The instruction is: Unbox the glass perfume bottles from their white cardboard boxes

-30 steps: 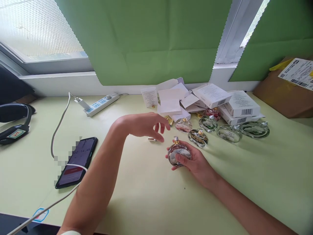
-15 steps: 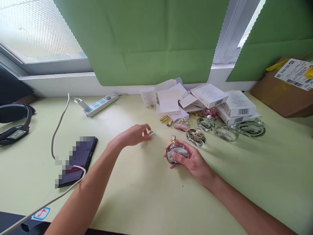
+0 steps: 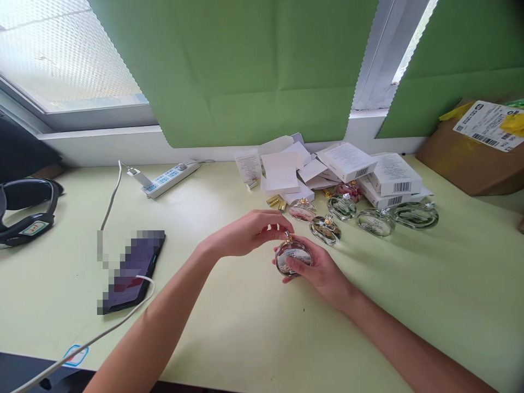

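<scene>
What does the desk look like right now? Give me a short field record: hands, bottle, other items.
right hand: grips the round glass bottle from its right side
left hand: fingertips at the bottle's gold neck
bottle: upright, held just above the desk
other bottles: five on the desk behind it
boxes: white cartons piled by the window
phone: to the left, cable plugged in

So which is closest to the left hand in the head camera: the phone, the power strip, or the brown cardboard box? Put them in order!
From the left hand, in the head view:
1. Power strip, up to its left near the window ledge.
2. Phone, farther left and nearer the table's front edge; only a little beyond the strip.
3. Brown cardboard box, far right, clearly farthest.
</scene>
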Tool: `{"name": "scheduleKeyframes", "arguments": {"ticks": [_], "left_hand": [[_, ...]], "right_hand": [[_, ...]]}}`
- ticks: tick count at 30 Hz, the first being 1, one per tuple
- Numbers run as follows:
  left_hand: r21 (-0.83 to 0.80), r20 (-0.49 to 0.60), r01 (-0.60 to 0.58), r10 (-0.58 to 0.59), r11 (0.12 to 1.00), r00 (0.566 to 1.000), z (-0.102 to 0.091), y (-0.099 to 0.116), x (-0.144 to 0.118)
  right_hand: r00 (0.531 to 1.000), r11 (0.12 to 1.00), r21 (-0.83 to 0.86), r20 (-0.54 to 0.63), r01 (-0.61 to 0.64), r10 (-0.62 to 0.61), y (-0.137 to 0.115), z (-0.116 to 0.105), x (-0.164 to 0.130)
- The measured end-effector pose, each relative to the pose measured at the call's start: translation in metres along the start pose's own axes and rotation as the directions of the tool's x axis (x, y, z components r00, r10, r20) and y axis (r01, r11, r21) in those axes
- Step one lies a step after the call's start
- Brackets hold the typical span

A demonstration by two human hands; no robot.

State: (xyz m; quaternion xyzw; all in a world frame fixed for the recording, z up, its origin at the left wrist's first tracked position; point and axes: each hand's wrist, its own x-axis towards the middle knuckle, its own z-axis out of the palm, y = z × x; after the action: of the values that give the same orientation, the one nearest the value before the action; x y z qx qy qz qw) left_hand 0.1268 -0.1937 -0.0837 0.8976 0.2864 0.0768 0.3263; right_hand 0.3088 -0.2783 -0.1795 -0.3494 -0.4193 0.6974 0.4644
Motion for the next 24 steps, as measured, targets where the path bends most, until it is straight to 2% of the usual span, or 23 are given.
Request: {"name": "scheduleKeyframes", "arguments": {"ticks": [4,7,9,12,15,17,19,22,24], "left_hand": [[0.088,-0.018,-0.022,0.023,0.996,1.0,-0.007,0.003,0.0],[0.134,-0.102,0.034,-0.02,0.99,0.995,-0.016,-0.002,-0.004],[0.151,-0.196,0.133,-0.102,0.98,0.975,-0.02,-0.016,-0.004],[0.137,-0.302,0.287,-0.236,0.948,0.924,-0.015,-0.049,0.003],[0.102,-0.333,0.335,-0.285,0.937,0.899,-0.006,-0.081,0.015],[0.095,-0.378,0.358,-0.299,0.929,0.876,-0.008,-0.094,0.021],[0.081,-0.48,0.4,-0.316,0.913,0.818,-0.02,-0.103,0.026],[0.04,-0.69,0.465,-0.312,0.885,0.653,-0.051,-0.118,0.037],[-0.001,-0.769,0.466,-0.298,0.885,0.565,-0.07,-0.132,0.049]], "right_hand": [[0.998,0.999,-0.046,-0.065,-0.006,0.003,0.005,0.003,-0.001],[0.993,0.994,-0.108,-0.117,-0.015,0.002,0.009,0.005,-0.004],[0.99,0.986,-0.166,-0.137,-0.003,-0.02,0.01,0.006,-0.006],[0.982,0.949,-0.313,-0.16,0.04,-0.095,0.009,0.006,-0.009],[0.971,0.883,-0.46,-0.15,0.099,-0.187,0.008,0.006,-0.009],[0.968,0.862,-0.494,-0.14,0.115,-0.209,0.009,0.005,-0.008],[0.968,0.864,-0.492,-0.149,0.105,-0.202,0.011,0.005,-0.007],[0.968,0.875,-0.476,-0.163,0.094,-0.193,0.012,0.006,-0.004],[0.964,0.871,-0.481,-0.169,0.103,-0.207,0.011,0.008,-0.002]]}}
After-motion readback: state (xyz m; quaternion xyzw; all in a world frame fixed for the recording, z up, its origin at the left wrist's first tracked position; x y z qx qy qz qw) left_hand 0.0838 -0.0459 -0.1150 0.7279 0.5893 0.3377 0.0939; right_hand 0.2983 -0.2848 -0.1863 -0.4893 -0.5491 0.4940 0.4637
